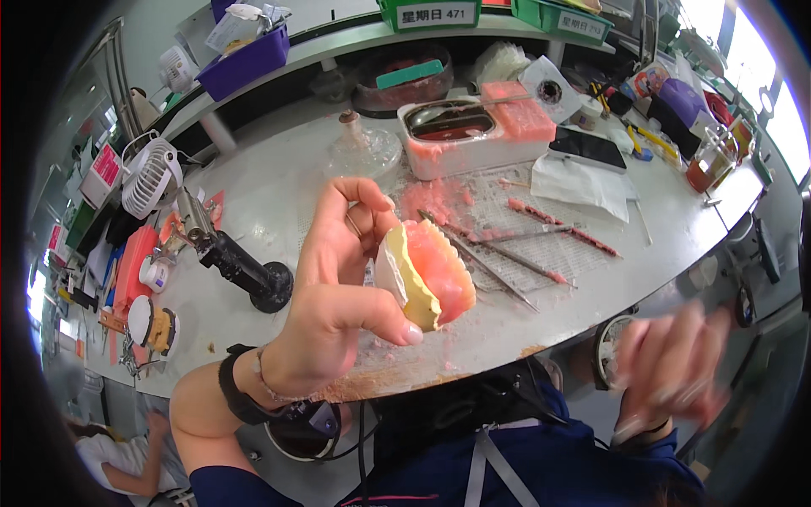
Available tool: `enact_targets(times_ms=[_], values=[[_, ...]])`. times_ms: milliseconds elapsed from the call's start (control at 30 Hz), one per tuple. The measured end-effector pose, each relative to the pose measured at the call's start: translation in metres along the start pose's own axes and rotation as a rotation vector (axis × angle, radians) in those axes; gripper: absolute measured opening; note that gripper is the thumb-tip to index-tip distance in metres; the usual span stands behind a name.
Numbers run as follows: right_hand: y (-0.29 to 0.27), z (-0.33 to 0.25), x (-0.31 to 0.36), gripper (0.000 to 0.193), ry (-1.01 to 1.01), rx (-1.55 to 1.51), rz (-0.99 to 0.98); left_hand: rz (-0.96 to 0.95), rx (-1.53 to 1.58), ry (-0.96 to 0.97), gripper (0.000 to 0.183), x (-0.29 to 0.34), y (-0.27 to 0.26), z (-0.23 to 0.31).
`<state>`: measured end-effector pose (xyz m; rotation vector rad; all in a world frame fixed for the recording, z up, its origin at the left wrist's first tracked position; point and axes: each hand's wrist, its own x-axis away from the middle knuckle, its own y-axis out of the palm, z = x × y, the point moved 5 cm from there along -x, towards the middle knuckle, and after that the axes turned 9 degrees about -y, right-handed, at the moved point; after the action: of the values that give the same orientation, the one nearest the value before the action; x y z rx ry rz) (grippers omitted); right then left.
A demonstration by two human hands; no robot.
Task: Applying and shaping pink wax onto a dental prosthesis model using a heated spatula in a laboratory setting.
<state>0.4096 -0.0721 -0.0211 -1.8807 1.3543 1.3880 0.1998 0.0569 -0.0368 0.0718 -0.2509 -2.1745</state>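
Head view: one tooth model (443, 279), with pink gum, a row of teeth and a yellow-and-white base; held up above the front part of the counter (676, 228), teeth toward the right.

Left hand (325, 270): closed around the base of the model, thumb at the near side, bent fingers at the far side; dark band on the wrist.

Right hand (672, 363): raised to the right of the counter's front edge, well apart from the model; fingers bent, blurred by motion; cannot tell whether it holds anything.

Behind the model: one white tub (431, 165), dark reddish contents, pink smears, a pink block (519, 118) on its right end. One glass lamp (363, 154), just left of the tub. One dark round bowl (393, 100), a green bar (410, 74) across it.

Right of the model: several thin tools (515, 259) lying on printed paper, amid pink crumbs; a white tissue (583, 186); one phone (589, 149).

Left side: one white fan (152, 177); one black stand (241, 264) with round foot.

Lower left: another person (127, 456), partly visible.
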Motion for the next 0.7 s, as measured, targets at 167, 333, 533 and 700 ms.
enact_targets(times_ms=[167, 333, 533, 700], values=[[-0.021, 0.023, -0.021, 0.012, 0.349, 1.009, -0.14, 0.037, 0.003, -0.027, 0.075, -0.003, -0.002, -0.003], [-0.01, 0.082, -0.016, 0.013, 0.44, 1.389, -0.812, 0.035, 0.06, -0.035, 0.077, -0.002, -0.003, 0.0], [-0.034, 0.081, -0.044, 0.007, 0.54, 1.317, -0.701, -0.019, -0.01, -0.007, 0.075, -0.005, -0.006, 0.0], [-0.067, 0.088, -0.102, 0.011, 0.579, 0.938, -0.172, -0.014, -0.183, 0.088, 0.076, -0.006, -0.015, 0.004]])
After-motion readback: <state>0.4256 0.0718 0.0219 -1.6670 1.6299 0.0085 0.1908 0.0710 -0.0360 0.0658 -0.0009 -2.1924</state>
